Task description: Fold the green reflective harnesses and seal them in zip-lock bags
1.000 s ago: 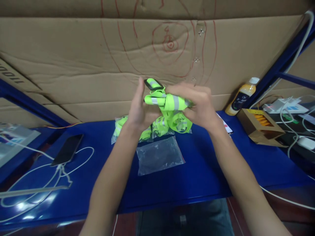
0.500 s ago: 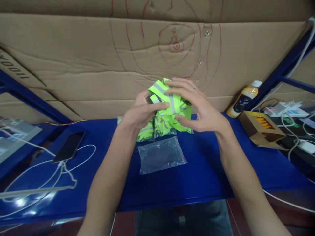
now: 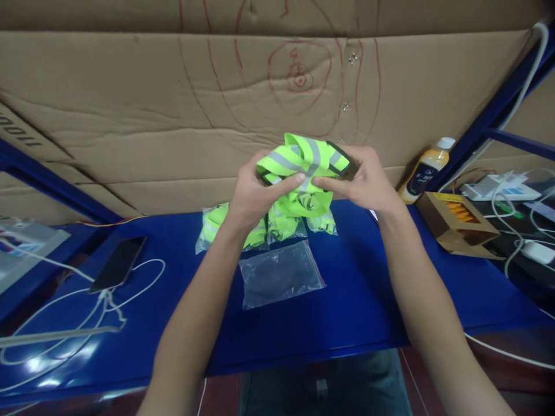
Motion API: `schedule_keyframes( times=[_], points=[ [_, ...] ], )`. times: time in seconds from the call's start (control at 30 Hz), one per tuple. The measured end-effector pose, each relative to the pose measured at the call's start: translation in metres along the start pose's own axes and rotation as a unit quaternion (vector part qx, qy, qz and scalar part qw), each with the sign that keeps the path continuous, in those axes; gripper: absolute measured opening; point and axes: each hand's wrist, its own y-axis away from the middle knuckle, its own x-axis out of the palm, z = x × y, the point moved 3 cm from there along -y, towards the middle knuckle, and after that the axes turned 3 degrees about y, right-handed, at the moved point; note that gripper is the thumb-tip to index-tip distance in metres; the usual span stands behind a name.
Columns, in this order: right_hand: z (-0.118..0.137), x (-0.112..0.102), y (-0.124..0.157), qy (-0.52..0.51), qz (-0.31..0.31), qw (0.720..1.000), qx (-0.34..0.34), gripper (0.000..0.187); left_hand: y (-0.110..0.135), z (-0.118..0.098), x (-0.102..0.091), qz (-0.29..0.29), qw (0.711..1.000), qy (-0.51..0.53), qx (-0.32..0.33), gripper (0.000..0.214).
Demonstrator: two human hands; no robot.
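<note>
My left hand and my right hand both grip a bundled neon-yellow reflective strap with grey stripes, held up above the blue table. The thumbs press on its front and the fingers curl behind it. Under the hands, bagged yellow straps lie on the table. An empty clear zip bag lies flat in front of them.
A cardboard wall with red pen marks backs the table. A phone and white cables lie at the left. At the right stand an orange drink bottle, an open small carton and a power strip.
The hands went from wrapping the strap to pinching the folded bundle between both thumbs; the right hand moved from over the top to the bundle's right side.
</note>
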Motion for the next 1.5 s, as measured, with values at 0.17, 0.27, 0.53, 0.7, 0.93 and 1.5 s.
schedule_keyframes(
  times=[0.17,0.27,0.53,0.7,0.93,1.5],
  points=[
    [0.005,0.006,-0.002,-0.064,-0.024,0.997,0.034,0.044,-0.003,0.010,-0.014,-0.011,1.000,-0.021,0.004,0.083],
    [0.006,0.010,0.000,-0.113,-0.007,0.991,0.072,0.046,0.000,0.013,-0.018,0.064,0.998,0.019,-0.014,0.096],
    [-0.001,0.011,0.001,-0.002,0.033,0.995,0.094,0.054,0.004,0.026,-0.004,0.045,0.993,0.067,-0.091,0.045],
    [0.003,0.014,-0.003,0.115,0.031,0.993,-0.003,0.108,0.001,0.013,0.007,-0.023,0.999,0.005,-0.044,0.042],
    [0.006,0.023,0.000,0.234,0.039,0.971,-0.020,0.098,0.008,0.012,0.016,-0.035,0.986,0.063,-0.148,0.048],
    [-0.016,0.012,-0.003,0.237,-0.086,0.967,-0.044,0.076,0.013,0.000,0.003,0.164,0.970,0.009,-0.181,0.032]
  ],
)
